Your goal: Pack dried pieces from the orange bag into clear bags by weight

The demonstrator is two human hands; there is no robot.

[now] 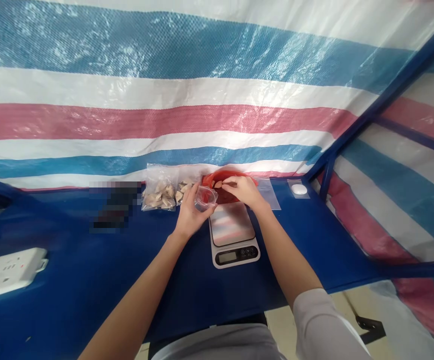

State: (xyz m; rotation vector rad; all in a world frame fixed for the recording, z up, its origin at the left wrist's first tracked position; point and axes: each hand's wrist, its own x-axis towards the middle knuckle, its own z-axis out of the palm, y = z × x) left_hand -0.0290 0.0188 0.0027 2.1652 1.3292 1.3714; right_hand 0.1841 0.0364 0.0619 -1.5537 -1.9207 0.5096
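My left hand (193,214) is closed round a small clear plastic cup (205,198), which is tilted toward the red bag. Over the open red plastic bag (235,174), my right hand (244,190) pinches a small reddish-brown piece (218,184) at its fingertips. What lies deeper in the bag is mostly hidden by the hands. Just below both hands sits a white kitchen scale (233,227) with a shiny steel plate, nothing resting on it. Left of the cup are a clear bag of pale dried slices (160,192) and a second such bag (184,188), partly covered by my left hand.
A flat clear bag (269,194) lies right of the red bag, and a small packet with a round white item (298,189) is farther right. A white power strip (10,270) is at the left. Striped sheeting (164,120) rises behind the blue table (89,280).
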